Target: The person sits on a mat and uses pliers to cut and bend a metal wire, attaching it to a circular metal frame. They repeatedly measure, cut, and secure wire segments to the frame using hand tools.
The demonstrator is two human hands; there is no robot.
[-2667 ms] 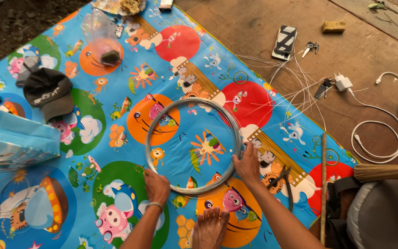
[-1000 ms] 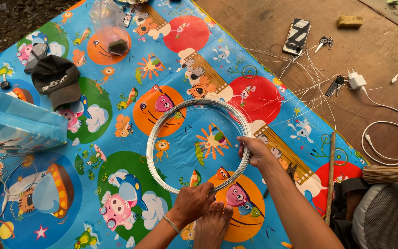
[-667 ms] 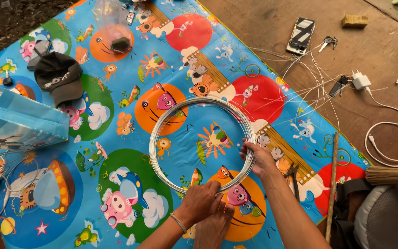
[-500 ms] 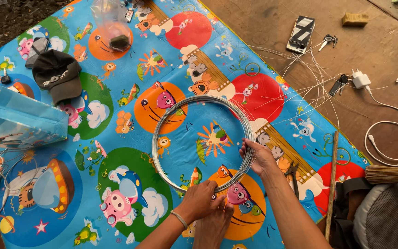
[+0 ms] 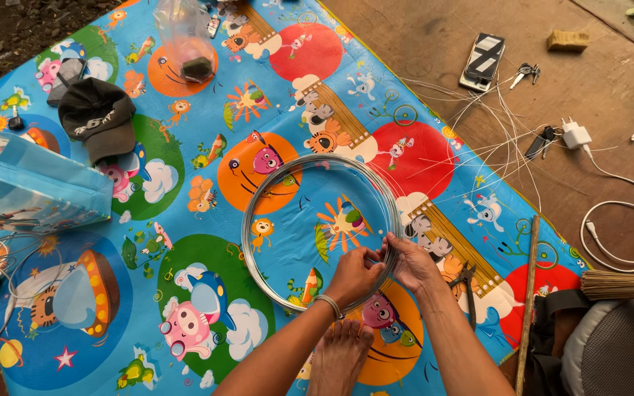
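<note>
One broad play mat, bright blue with cartoon animals in coloured circles, spread over a wooden floor. On its middle, a large coil of silvery wire, lying flat as a ring. At the coil's near right edge, both hands meeting: left hand, a bangle at the wrist, fingers curled closed round the wire; right hand just beside it, touching, fingers pinched on the same stretch of the coil. Below the hands, a bare foot resting on the mat. At far left, a pale blue bag; above it, a dark cap. Near the top edge, a clear plastic bag. Off the mat to the right, a broom, a white cable with its charger plug, a phone, loose strands of thin wire, a small bunch of keys.
</note>
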